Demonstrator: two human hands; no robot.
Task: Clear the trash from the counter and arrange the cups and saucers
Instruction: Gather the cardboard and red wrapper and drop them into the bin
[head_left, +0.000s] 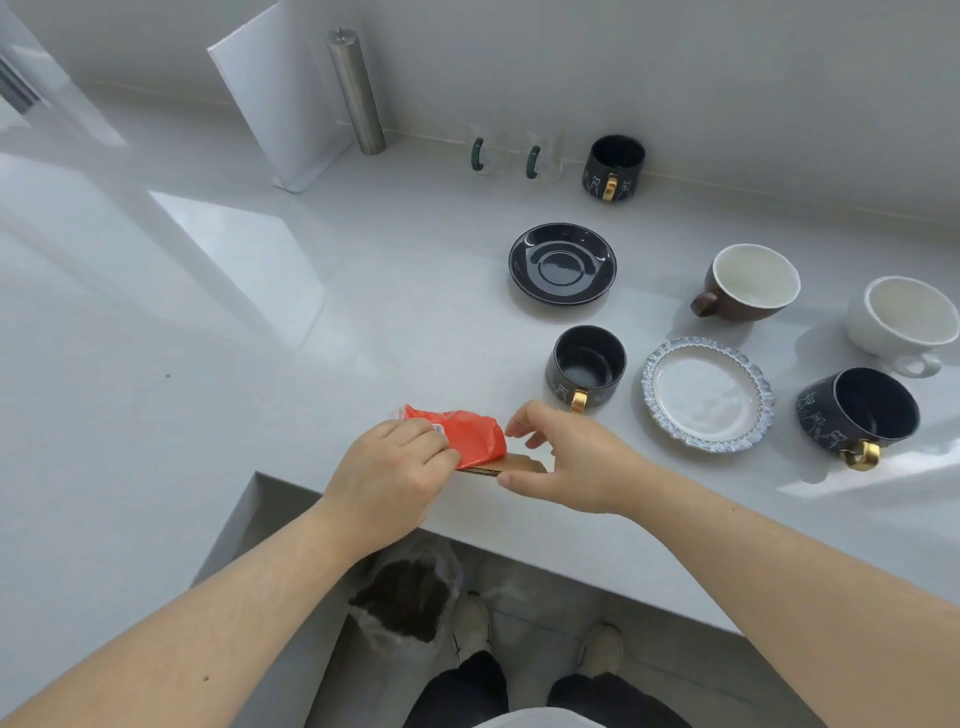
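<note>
Counter (260, 338) — white, glossy, L-shaped, carrying all items below.

Trash: an orange plastic wrapper (467, 434) is lying crumpled near the front edge, overlapping a flat piece of brown corrugated cardboard (511, 464). The left hand (389, 478) is closing its fingers on the wrapper's near side. The right hand (566, 457) is hovering over the cardboard's right end with fingers loosely spread; whether it is touching the cardboard I cannot tell.

Cups and saucers, all to the right of the hands:
- a dark cup with gold handle (587, 366) is standing upright just beyond the right hand;
- a white saucer with frilled blue rim (707, 394) is sitting just beside it;
- a second dark cup (860, 413) with cat drawings is leaning at the right, near the saucer;
- a black saucer (562, 264) is lying further back, apart from the others;
- a brown cup (748, 283) with pale inside and a white cup (906, 319) are standing at the far right;
- a third dark cup (614, 166) is standing against the wall, beside two clear glass mugs (514, 153) with green handles.

Other: a steel cylinder (358, 91) and a white panel (280, 109) are leaning at the back wall. Below the counter edge — a bin lined with a clear bag (410, 597), beside the person's shoes.
</note>
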